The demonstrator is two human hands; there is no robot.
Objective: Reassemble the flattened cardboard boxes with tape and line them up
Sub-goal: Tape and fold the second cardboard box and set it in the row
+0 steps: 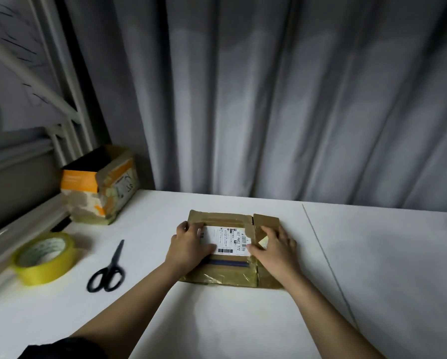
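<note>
Flattened box (227, 248) is lying mid-table, label up. Left hand (188, 246) and right hand (274, 246) are pressing on it w/ fingers spread, gripping nothing. Risk: old tape and torn right flap could be tearing further as it's popped open. Scissors (108, 268) and tape roll (45, 257) are sitting near-left, assembled box (100, 185) far-left; table (372, 255) has open room to the right.

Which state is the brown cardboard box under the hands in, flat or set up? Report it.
Flat. The brown cardboard box lies collapsed on the white table, label up, left hand and right hand resting on it.
</note>
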